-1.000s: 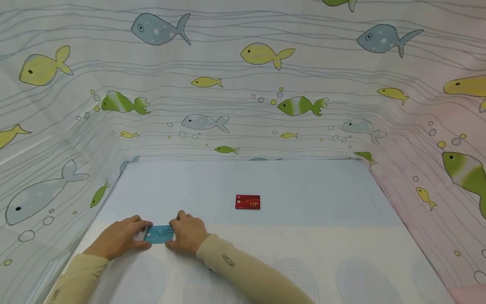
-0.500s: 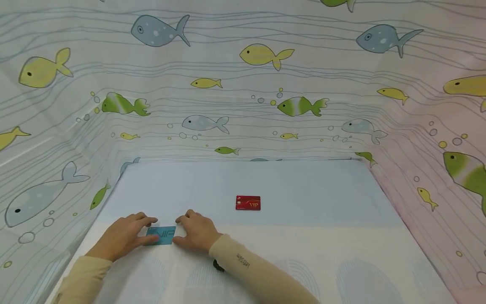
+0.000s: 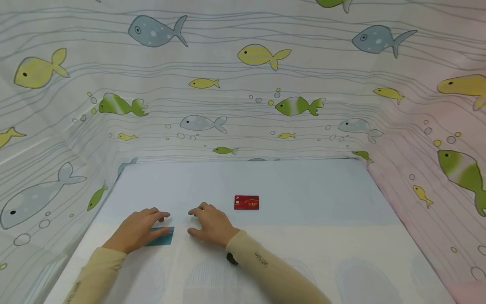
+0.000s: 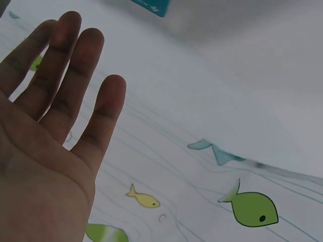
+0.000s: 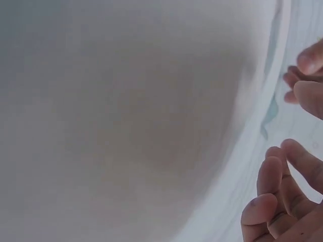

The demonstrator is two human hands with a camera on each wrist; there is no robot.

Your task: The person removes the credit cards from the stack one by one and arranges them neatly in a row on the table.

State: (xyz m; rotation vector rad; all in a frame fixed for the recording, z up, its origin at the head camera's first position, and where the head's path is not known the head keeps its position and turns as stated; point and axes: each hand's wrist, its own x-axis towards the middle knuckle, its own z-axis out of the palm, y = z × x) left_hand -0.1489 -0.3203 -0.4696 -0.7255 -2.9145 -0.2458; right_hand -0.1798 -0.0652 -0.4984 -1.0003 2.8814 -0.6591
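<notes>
A blue card [image 3: 165,239] lies flat on the table at the left in the head view. My left hand [image 3: 138,228] is over its left part, hiding much of its face, with thumb and fingers spread apart. The left wrist view shows the fingers of that left hand [image 4: 60,101] extended around nothing, and a corner of the blue card [image 4: 154,6] at the top. To the right of the card, my right hand [image 3: 214,223] is off it, fingers loosely bent and holding nothing. A red card [image 3: 247,202] marked VIP lies farther back, beyond the right hand.
The white and pale blue tabletop [image 3: 303,245] is bordered at the back and sides by a fish-print curtain [image 3: 243,101]. A small dark object [image 3: 232,259] shows under the right sleeve.
Both hands have let go of the blue card's ends. The right hand has moved away to the right; the left hand has shifted right and slightly up, over the card. The red card stays put.
</notes>
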